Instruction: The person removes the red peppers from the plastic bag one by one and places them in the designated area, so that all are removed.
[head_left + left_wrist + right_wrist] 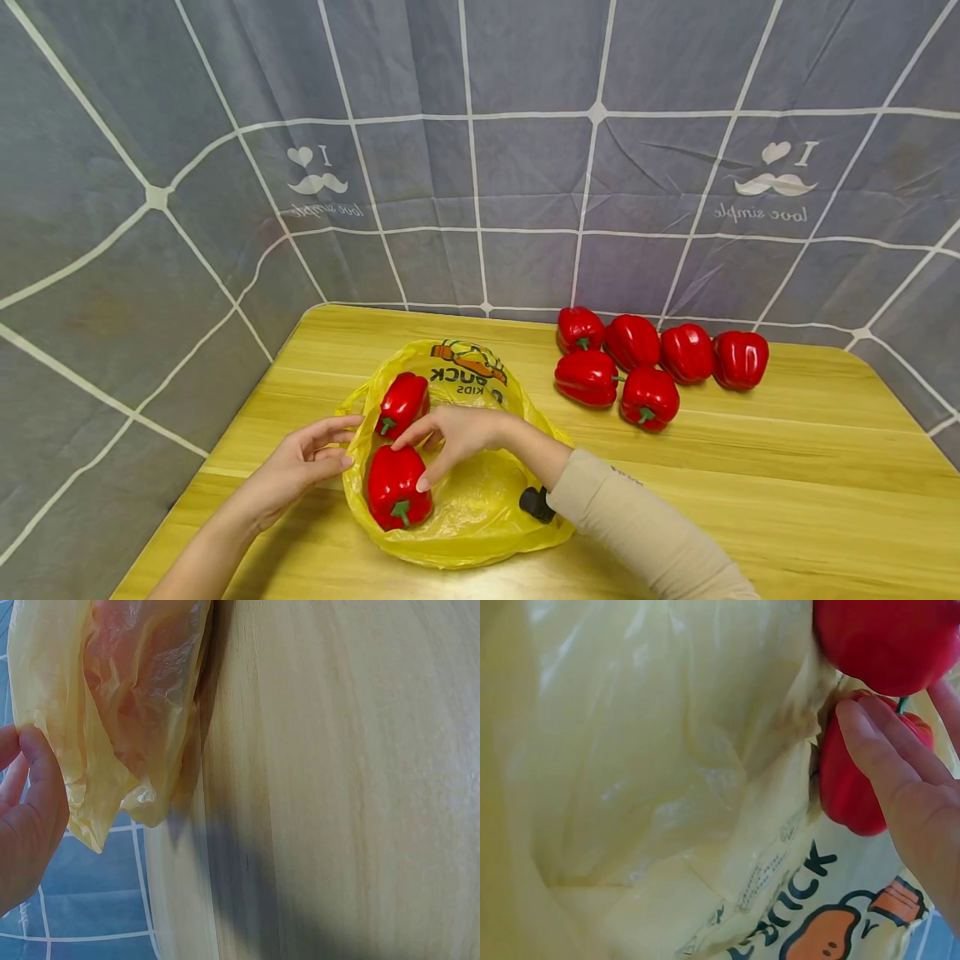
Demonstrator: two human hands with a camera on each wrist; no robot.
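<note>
A yellow plastic bag (480, 550) lies with its mouth spread wide on the table. Two glossy red bell peppers are inside at its left: one farther back (405, 400), the other nearer (393, 487) with its green stem toward me. My left hand (300, 467) pinches the bag's left rim between thumb and fingers, also seen on the yellow film in the left wrist view. Reaching into the bag, my right hand (461, 433) has its thumb and index finger spread at the near pepper's upper right side. In the right wrist view its extended fingers (885, 746) lie across the far pepper.
Several more red bell peppers (648, 398) stand grouped at the back right of the wooden table (787, 467). A grey curtain (525, 167) with white lines hangs behind and at the sides. A small black object (537, 504) shows by the right wrist.
</note>
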